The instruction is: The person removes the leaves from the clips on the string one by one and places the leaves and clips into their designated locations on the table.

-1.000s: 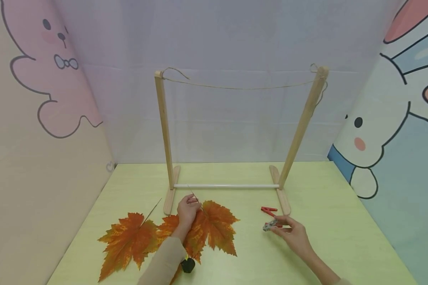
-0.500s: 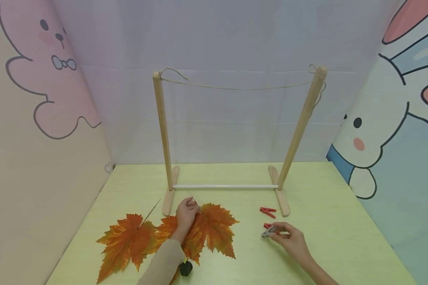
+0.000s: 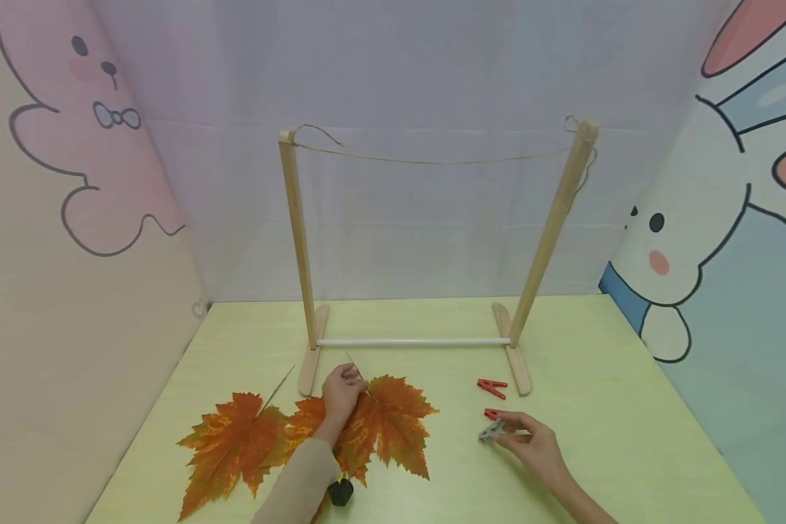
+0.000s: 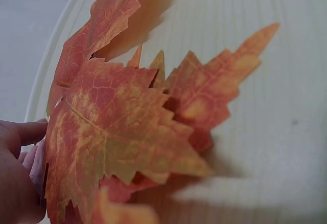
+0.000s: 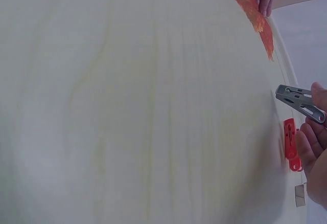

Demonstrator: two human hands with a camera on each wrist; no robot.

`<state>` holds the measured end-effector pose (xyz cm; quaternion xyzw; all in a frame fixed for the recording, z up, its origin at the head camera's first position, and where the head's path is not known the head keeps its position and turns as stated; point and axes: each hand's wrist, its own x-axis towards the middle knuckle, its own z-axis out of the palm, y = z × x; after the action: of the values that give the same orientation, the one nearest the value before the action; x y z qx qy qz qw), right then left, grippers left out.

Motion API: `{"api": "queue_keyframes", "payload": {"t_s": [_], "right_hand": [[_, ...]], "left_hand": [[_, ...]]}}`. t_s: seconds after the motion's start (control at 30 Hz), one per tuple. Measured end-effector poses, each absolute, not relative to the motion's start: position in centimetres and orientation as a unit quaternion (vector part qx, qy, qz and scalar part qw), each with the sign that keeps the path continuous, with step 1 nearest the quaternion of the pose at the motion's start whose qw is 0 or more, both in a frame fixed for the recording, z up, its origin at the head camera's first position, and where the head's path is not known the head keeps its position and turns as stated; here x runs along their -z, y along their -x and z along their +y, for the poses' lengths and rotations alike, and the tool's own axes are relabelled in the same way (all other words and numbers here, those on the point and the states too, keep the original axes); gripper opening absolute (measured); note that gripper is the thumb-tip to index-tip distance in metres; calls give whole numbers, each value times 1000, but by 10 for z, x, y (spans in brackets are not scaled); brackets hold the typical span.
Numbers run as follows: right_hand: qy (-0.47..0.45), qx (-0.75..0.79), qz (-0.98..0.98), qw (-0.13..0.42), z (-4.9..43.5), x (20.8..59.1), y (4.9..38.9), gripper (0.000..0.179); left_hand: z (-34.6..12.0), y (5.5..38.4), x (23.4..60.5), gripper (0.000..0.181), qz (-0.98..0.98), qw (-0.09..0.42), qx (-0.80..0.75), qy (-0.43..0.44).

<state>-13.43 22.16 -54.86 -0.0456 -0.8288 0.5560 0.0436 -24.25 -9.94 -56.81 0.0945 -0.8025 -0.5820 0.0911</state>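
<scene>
My left hand (image 3: 342,397) pinches the thin stem of an orange artificial maple leaf (image 3: 396,422), whose blade spreads to the right of the fingers. In the left wrist view that leaf (image 4: 117,127) overlaps others behind it. Between thumb and fingers my right hand (image 3: 536,445) holds a grey clothespin (image 3: 491,431), seen side-on as a grey clothespin (image 5: 301,102) in the right wrist view, raised over the table. One red clothespin (image 3: 493,388) lies just beyond; another red clothespin (image 3: 492,413) is partly hidden by the right fingers.
A wooden frame (image 3: 553,233) with a string (image 3: 432,161) tied between its posts stands at the back. A white rod (image 3: 413,342) joins its feet. Another maple leaf (image 3: 236,444) lies at left, and a small black object (image 3: 341,492) sits beside the left sleeve.
The right hand has drawn the grey clothespin slightly toward the person and turned it, uncovering the far red clothespin. The left hand has shifted slightly, keeping the stem.
</scene>
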Motion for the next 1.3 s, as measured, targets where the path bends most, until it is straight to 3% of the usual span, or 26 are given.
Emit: {"api": "queue_keyframes", "payload": {"t_s": [0.53,0.97,1.3], "right_hand": [[1,-560,-829,11,228,561,131,33],[-73,-487,-868,60,226,564,131,30],[-64,-449,-889,61,227,565,132,31]], "left_hand": [[-109,236,556,34,-825,119,552,-38],[-130,213,536,30,-852,105,512,43],[-155,179,543,30,-850,91,515,59]]}}
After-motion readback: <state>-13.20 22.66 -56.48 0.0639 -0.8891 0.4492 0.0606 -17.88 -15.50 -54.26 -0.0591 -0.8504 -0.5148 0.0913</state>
